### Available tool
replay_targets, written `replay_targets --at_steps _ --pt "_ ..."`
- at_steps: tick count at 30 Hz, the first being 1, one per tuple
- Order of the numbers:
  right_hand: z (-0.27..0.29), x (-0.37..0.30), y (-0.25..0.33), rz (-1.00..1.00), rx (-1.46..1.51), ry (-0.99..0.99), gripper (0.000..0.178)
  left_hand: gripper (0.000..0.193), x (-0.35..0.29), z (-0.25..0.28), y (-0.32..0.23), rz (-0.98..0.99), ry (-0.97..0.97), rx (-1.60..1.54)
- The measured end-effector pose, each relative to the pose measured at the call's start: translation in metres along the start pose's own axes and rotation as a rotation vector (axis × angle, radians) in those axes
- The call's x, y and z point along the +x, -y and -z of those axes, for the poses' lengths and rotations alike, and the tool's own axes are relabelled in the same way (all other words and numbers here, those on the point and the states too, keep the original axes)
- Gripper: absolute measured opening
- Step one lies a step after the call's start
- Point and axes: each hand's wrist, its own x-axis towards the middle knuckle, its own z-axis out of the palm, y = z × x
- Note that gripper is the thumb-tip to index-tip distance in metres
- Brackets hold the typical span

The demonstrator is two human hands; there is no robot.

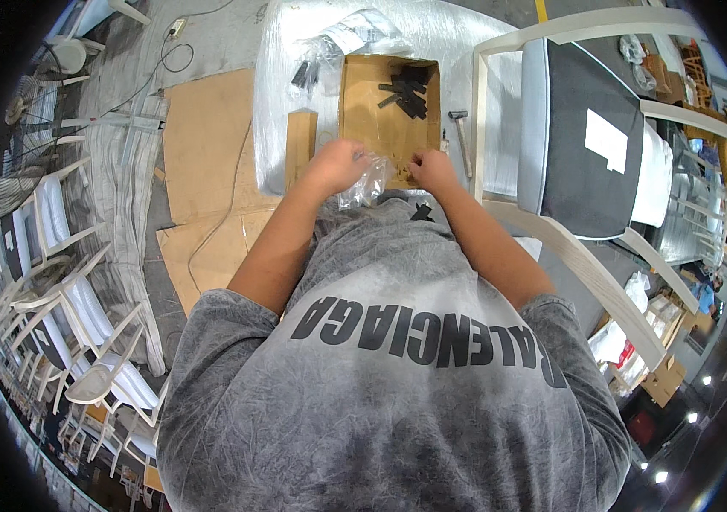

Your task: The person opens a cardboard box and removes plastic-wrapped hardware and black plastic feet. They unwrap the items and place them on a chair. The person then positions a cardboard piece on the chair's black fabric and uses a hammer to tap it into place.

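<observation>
Wrapped surface (pixel 457 38), partly covered | plastic bag (pixel 371 184), contents unclear | hands (pixel 342 166) (pixel 434 171), right grip indistinct

At the near edge of one cardboard box (pixel 363 107) were two hands, left hand (pixel 340 166) and right hand (pixel 434 170), and one clear bag (pixel 368 186). Right of the box were one hammer (pixel 462 141) and one dark-padded chair (pixel 581 188).

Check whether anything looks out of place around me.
The chair to your right looks tipped over: its dark underside, bearing white paper, is exposed. The black strips in the box lie jumbled, but I see nothing clearly spilled.
</observation>
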Motion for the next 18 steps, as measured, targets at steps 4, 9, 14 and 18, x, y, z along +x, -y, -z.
replay_targets --at_steps 4,9,14,18 --pt "0.0 -0.005 -0.002 -0.006 0.082 -0.028 0.021 0.024 0.0 0.002 -0.003 0.012 0.025 -0.011" --pt "-0.004 -0.005 -0.005 0.013 0.143 -0.048 0.024 0.025 -0.001 0.004 0.0 0.03 0.045 -0.013" --pt "-0.007 -0.004 -0.012 -0.032 0.16 -0.007 0.025 0.025 -0.002 0.002 0.003 0.041 0.035 -0.075" --pt "-0.006 -0.003 -0.016 -0.068 0.263 0.001 0.024 0.025 -0.003 0.001 0.008 0.002 0.018 -0.065"
